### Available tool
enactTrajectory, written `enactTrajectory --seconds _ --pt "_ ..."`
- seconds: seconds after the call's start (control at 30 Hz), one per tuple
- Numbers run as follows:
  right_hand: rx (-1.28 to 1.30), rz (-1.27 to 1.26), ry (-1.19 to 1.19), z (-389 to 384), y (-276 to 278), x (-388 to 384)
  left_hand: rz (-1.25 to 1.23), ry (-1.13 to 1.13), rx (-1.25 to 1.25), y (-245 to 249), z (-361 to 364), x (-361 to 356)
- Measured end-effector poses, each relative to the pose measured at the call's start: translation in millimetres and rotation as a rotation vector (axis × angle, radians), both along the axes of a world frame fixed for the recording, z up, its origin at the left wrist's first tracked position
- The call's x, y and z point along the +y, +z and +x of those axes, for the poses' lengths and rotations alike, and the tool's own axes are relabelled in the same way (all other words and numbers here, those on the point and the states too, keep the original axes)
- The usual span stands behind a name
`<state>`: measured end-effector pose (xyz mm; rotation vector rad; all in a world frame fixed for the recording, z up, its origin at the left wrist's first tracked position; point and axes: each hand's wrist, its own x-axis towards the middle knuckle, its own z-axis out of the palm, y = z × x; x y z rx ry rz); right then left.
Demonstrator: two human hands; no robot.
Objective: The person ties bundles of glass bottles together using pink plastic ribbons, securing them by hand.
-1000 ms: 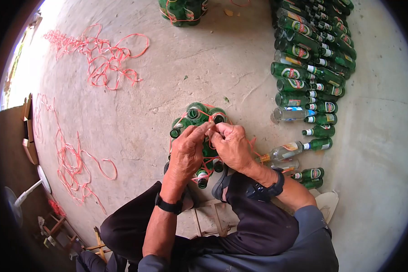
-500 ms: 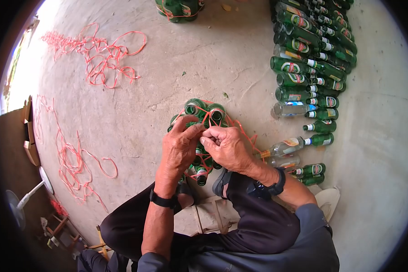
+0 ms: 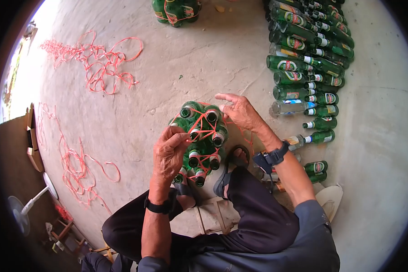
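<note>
Centrally, green bottles (image 3: 206,146) bundled in red string (image 3: 204,120)
Left hand (image 3: 167,154) fingers pinch the string; right hand (image 3: 242,113) fingers spread apart beside it

My bare left hand (image 3: 170,152) is curled with the knuckles up. Its thumb and forefinger are pinched together at the tips, and the wrist is straight, in line with the forearm. My bare right hand (image 3: 241,113) is extended further forward, palm down, with the fingers loosely spread and pointing left. Its forearm angles back to my right.
</note>
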<state>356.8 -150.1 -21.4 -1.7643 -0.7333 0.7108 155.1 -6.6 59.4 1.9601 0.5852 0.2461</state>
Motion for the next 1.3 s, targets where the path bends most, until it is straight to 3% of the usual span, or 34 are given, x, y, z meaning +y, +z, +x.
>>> enactTrajectory --seconds 0.07,0.13,0.2,0.3,0.53,0.63,0.73,0.87,0.97,1.17,1.3 --pt "0.507 -0.213 0.136 1.2 0.1 1.0 -0.038 -0.010 0.033 3.2 -4.1 4.8" --pt "0.469 -0.194 0.140 -2.3 -9.2 2.1 0.020 -0.036 0.036 3.4 -10.3 5.8" --pt "0.170 -0.192 0.134 -5.7 -12.9 3.2 0.098 -0.062 0.073 8.2 -15.0 1.8" --pt "0.357 -0.342 0.103 -5.7 7.7 3.9 0.172 -0.076 0.073 2.4 -20.5 -8.4" --pt "0.249 -0.435 0.190 -4.1 4.5 -2.8 0.360 -0.085 0.118 3.5 -15.9 -18.5" --pt "0.325 -0.361 0.160 -6.6 -17.1 -12.6 0.452 -0.092 0.148 2.4 -14.7 -21.5" --pt "0.224 -0.220 0.242 -1.4 -24.9 -25.3 0.518 -0.107 0.179 1.6 -13.7 -23.7" --pt "0.393 -0.176 0.178 12.1 -6.9 -33.3 0.586 -0.094 0.177 -2.8 -14.5 -25.9" --pt "0.759 -0.046 -0.035 19.8 -3.9 -32.9 0.568 -0.058 0.102 -7.6 -18.1 -23.7" --pt "0.726 -0.038 -0.042 15.2 1.6 -17.0 0.135 0.109 0.072 -1.2 -17.2 -20.5" --pt "0.879 0.055 -0.107 11.8 -8.8 -15.4 0.196 0.078 0.107 -1.0 -18.8 -17.9"
